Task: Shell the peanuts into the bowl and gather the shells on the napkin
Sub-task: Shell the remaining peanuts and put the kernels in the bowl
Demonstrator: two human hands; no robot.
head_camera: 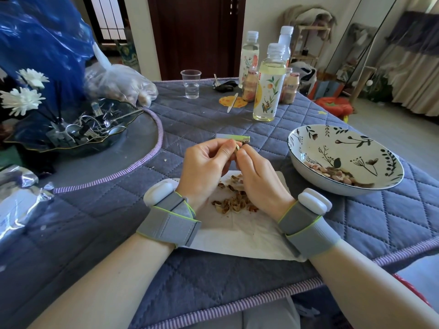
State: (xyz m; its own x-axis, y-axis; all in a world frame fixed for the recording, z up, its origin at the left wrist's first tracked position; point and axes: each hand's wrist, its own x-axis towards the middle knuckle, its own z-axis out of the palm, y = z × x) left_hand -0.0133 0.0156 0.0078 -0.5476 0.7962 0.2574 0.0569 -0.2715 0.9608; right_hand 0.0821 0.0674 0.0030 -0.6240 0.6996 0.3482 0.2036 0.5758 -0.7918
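A: status, left to right?

B: Clear bag of unshelled peanuts [118,85] upper left, well apart. My left hand [204,168] and right hand [259,179] at frame centre, fingertips pressed together, both pinching one peanut [237,148].

A: why there?

B: Directly over the napkin [240,231], so bits drop onto the shell pile [235,200]. Floral bowl [344,160] just right of it, kernels in the bottom, short reach.

A: blind spots?

B: Fingers hide most of the nut; can't tell if it's cracked. My wrists cover part of the napkin.
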